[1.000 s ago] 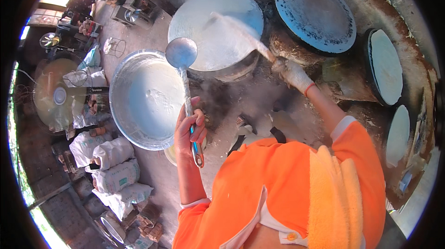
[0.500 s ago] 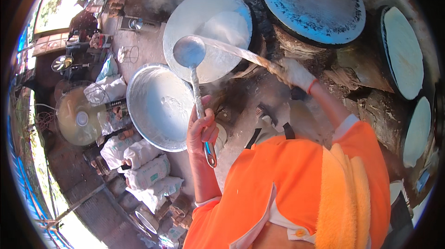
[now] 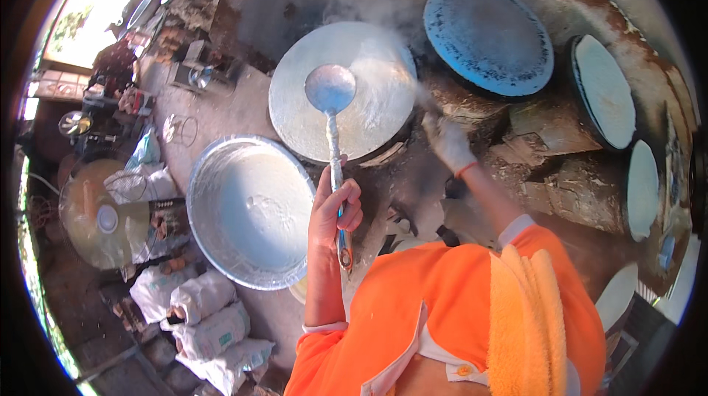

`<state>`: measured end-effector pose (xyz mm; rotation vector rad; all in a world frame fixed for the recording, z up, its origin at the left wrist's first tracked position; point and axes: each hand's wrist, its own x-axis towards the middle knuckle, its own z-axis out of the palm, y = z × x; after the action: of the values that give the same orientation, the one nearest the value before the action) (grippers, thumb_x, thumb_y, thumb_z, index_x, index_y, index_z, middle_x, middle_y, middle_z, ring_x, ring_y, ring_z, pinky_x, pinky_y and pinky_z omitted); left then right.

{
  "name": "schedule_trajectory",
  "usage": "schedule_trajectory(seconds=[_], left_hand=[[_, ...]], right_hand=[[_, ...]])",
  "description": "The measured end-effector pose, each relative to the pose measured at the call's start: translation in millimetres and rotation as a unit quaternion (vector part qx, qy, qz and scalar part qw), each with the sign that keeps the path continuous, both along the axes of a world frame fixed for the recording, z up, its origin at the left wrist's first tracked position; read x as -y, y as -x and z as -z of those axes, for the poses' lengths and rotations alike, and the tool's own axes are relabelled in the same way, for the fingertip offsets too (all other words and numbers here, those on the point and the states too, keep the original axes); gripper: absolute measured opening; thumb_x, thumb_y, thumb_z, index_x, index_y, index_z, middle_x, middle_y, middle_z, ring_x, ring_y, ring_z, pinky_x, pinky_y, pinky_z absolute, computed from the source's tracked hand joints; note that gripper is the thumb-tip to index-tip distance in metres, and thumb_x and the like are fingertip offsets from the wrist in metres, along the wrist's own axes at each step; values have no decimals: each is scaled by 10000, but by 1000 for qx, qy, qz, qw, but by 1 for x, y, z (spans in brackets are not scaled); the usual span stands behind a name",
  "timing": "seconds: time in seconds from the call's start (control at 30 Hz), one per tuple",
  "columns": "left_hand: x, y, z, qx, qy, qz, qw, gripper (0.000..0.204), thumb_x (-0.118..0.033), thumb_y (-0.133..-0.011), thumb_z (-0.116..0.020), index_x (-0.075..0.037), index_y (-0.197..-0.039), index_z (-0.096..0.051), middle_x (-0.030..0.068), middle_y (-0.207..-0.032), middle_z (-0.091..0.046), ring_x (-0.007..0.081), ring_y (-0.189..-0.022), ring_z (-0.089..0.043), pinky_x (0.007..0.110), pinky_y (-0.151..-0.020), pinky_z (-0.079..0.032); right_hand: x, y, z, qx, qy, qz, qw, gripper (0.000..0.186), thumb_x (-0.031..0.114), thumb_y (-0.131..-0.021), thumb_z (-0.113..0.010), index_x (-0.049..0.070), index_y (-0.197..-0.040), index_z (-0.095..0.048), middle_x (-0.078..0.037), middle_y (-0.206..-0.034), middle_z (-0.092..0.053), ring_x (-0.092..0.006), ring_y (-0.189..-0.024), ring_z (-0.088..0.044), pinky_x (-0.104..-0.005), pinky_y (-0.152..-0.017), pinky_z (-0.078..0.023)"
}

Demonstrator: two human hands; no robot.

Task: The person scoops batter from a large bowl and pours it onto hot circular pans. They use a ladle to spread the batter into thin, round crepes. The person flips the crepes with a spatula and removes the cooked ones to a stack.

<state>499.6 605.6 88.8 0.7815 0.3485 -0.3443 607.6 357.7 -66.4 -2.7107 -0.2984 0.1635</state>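
Left hand (image 3: 336, 212) closed around ladle (image 3: 331, 91), white-filled basin (image 3: 209, 193) left of that grip, gloved right hand (image 3: 448, 143) gripping blurred paddle (image 3: 425, 99), dark-speckled griddle (image 3: 490, 38) beyond.

This looks like a rustic cooking workshop: steam drifts around a white-coated griddle (image 3: 383, 119), with a dark griddle (image 3: 489, 38) alongside. A wide basin (image 3: 205, 200) holds white liquid; bulging sacks (image 3: 210, 333) (white ones) lie near a fan (image 3: 107, 219).

Plump white sacks (image 3: 208, 332) on floor (image 3: 240, 112)
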Motion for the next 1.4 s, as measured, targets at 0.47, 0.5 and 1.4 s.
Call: schedule_trajectory(seconds=[0.47,0.5,1.4], left_hand=[[-43,13,-5,25,84,-83,993,300,-87,-945,-336,-97,-1238,-400,93,-804,-532,42,-360,-326,187,-327,-288],[-45,12,-6,25,88,-86,992,298,-89,-946,-332,-93,-1235,-404,93,-803,-531,43,-360,-326,187,-326,-289],[-59,-57,25,-55,-365,83,926,211,-214,-915,-420,-60,-1058,-422,35,-617,-454,101,-374,-378,251,-356,-320]], right_hand=[[-59,23,-6,-9,-68,10,998,453,282,-904,-370,141,-1334,-349,-221,-1123,-535,-377,-923,-558,-440,-785,-462],[-57,21,2,8,-105,1,994,399,279,-900,-379,125,-1268,-385,-216,-1101,-536,-370,-909,-561,-435,-780,-463],[-42,48,74,-332,-442,73,830,357,389,-892,-457,61,-909,-597,-13,-647,-566,-149,-408,-458,-279,-349,-338]])
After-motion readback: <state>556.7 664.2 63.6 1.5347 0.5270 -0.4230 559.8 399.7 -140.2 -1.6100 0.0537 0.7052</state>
